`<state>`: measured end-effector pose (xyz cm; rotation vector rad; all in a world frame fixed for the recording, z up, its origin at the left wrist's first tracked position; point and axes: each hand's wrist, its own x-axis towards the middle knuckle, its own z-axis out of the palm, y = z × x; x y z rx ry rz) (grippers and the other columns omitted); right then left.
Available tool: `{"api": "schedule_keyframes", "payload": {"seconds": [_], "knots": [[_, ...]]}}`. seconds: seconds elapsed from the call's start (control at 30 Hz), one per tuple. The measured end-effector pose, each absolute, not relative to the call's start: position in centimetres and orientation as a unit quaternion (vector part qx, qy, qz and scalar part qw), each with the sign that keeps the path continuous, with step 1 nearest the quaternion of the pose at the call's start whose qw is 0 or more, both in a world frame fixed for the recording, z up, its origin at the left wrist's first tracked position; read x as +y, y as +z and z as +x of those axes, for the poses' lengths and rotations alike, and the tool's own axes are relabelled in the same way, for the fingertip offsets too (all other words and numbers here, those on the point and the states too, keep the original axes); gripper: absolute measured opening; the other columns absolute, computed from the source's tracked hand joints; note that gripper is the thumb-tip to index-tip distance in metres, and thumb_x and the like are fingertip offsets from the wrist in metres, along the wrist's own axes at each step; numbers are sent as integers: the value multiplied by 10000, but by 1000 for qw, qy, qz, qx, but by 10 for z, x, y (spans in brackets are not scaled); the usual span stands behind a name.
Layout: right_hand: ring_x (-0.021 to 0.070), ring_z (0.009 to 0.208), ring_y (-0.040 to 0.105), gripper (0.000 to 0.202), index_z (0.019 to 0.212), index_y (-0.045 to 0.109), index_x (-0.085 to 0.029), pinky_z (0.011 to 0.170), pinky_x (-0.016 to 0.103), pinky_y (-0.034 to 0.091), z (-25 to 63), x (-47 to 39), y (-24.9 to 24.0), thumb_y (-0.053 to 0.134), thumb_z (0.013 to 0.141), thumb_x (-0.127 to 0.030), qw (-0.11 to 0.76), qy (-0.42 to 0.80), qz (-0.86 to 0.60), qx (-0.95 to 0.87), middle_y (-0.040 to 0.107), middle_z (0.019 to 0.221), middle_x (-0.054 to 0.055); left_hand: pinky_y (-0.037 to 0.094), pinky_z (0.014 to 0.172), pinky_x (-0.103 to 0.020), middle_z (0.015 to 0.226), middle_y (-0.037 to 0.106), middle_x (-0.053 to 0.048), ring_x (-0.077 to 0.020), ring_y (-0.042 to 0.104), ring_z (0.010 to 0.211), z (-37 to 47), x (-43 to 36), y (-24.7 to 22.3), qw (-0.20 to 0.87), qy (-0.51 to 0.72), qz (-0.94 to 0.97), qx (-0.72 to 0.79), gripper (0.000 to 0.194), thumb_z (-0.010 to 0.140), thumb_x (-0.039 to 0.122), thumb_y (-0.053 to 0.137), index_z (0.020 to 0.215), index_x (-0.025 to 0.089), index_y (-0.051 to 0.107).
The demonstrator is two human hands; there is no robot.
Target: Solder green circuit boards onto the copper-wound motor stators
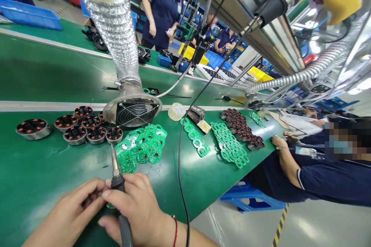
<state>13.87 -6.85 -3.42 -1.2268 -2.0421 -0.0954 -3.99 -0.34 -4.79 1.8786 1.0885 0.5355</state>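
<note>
My right hand (pixel 142 204) is wrapped round a soldering iron (pixel 125 227), whose metal tip points up and away. Beside it, my left hand (pixel 78 204) is closed with its fingertips pinched against the right fingers. A small green edge shows between the two hands; the rest of that piece is hidden. Past the iron's tip lies a loose pile of green circuit rings (pixel 145 144). Several round metal motor parts with copper windings (pixel 96 133) sit to its left, one of them just beyond the tip.
A fume extractor fan (pixel 136 112) hangs from a silver duct (pixel 111 19) behind the pile. A black cable (pixel 180 154) crosses the green bench. More green boards (pixel 228 144) and wound parts (pixel 242 128) lie rightward, near a seated person (pixel 324 170). Others stand behind.
</note>
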Motion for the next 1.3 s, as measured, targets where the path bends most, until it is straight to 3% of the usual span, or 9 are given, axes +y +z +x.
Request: {"api": "schedule_keyframes", "payload": {"seconds": [0.07, 0.13, 0.23, 0.43, 0.57, 0.73, 0.8, 1.07, 1.3], "knots": [[184, 1138, 591, 321, 1251, 485, -224, 893, 325, 459, 140, -70, -27, 515, 952, -338, 381, -19, -446, -810, 732, 1052, 30, 546, 582, -254, 663, 689, 11, -189, 641, 637, -34, -4, -35, 538, 193, 698, 432, 247, 816, 445, 559, 726, 230, 638], [193, 1185, 573, 305, 1245, 517, -216, 913, 339, 440, 142, -73, -22, 524, 942, -258, 360, 0, -452, -817, 749, 971, 32, 524, 607, -255, 650, 659, -2, -178, 617, 649, -30, -3, -22, 584, 208, 656, 429, 249, 772, 433, 600, 678, 203, 588], [207, 1193, 584, 290, 1212, 556, -203, 949, 361, 432, 144, -74, -21, 526, 926, -171, 347, 16, -473, -810, 763, 1010, 59, 479, 597, -242, 648, 622, 11, -136, 554, 609, -29, 1, -9, 649, 195, 602, 423, 284, 711, 460, 649, 713, 185, 576], [191, 940, 687, 310, 1186, 573, -225, 898, 368, 486, 147, -75, -20, 546, 898, -113, 385, 59, -496, -776, 781, 943, 31, 415, 563, -217, 637, 555, 37, -91, 491, 566, -30, 3, -2, 681, 162, 543, 464, 213, 722, 374, 600, 756, 165, 579], [199, 869, 717, 354, 1303, 536, -226, 901, 420, 517, 152, -80, -22, 526, 952, -186, 447, 100, -481, -747, 787, 923, 32, 396, 549, -219, 623, 539, 38, -91, 477, 558, -31, 3, -2, 651, 173, 568, 473, 172, 733, 339, 558, 735, 167, 567], [177, 591, 663, 320, 1268, 598, -236, 562, 351, 532, 160, -92, -30, 490, 993, -357, 552, 144, -504, -649, 709, 782, 20, 344, 529, -212, 616, 513, 45, -85, 439, 564, -37, 3, -6, 568, 176, 663, 455, 122, 777, 256, 508, 723, 170, 576], [159, 497, 603, 298, 1193, 630, -237, 511, 342, 510, 162, -94, -32, 465, 993, -384, 567, 156, -496, -639, 643, 687, -9, 349, 542, -209, 627, 517, 47, -82, 441, 574, -39, 3, -6, 539, 177, 697, 438, 119, 791, 228, 499, 725, 170, 580], [147, 471, 536, 259, 1043, 641, -222, 488, 314, 468, 160, -94, -37, 442, 971, -372, 569, 171, -475, -650, 549, 593, -31, 359, 547, -208, 646, 555, 34, -83, 457, 573, -41, 6, -3, 486, 187, 749, 409, 152, 806, 211, 491, 706, 169, 598], [137, 456, 526, 220, 1094, 623, -219, 470, 298, 437, 162, -91, -26, 475, 961, -314, 532, 148, -442, -706, 568, 602, -28, 350, 542, -219, 644, 547, 29, -85, 448, 554, -40, 5, -1, 448, 186, 775, 405, 154, 810, 196, 485, 690, 174, 579]]}}
